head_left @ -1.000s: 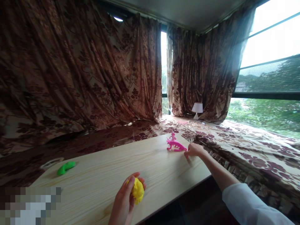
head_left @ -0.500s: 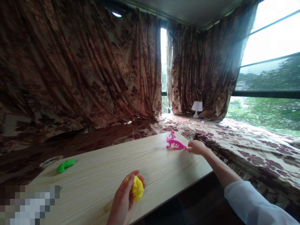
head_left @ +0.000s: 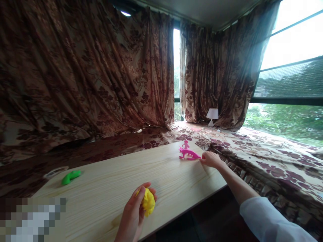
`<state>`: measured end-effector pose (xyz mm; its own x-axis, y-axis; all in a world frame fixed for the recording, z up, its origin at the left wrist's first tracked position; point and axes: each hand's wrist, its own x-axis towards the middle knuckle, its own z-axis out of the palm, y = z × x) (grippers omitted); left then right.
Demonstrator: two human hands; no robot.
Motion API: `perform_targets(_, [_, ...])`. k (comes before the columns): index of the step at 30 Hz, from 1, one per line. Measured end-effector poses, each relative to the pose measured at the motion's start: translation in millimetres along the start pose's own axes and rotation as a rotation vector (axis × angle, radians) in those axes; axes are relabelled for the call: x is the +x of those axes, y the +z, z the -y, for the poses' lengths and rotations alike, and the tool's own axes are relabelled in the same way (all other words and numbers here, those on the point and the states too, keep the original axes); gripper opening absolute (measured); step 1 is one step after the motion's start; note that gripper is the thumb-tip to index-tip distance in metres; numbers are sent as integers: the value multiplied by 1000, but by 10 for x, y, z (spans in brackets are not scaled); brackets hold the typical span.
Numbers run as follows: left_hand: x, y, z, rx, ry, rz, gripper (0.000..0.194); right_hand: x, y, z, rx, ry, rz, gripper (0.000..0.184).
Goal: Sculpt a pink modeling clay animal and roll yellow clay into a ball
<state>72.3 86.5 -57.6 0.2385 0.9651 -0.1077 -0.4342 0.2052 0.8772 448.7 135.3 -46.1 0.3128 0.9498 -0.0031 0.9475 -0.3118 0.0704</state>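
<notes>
My left hand is curled round a lump of yellow dough near the front edge of the wooden table. My right hand reaches out to the table's far right corner, its fingers pinched on the tail end of a flat pink dinosaur-shaped toy that lies on the wood. A smaller pink piece stands just behind the toy. A green dough roll lies at the table's far left.
Patterned brown curtains hang behind the table. A floral-covered bed runs along the right under the windows, with a small white lamp in the corner. A round lid-like object sits beside the green roll. The lower left corner is blurred out.
The view has shifted slightly. My right hand has stayed at the pink toy's tail, which sits almost where it was. My left hand keeps hold of the yellow dough.
</notes>
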Motion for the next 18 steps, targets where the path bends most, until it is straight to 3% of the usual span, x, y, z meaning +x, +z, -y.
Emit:
perform_targets(13, [2,-25,14,15,8,19,48,-14,-22,-49,-44,-115,-124,26])
perform_targets(18, [14,-42,21,12,8,23,47,-85,-123,-48,-70,-137,-203,27])
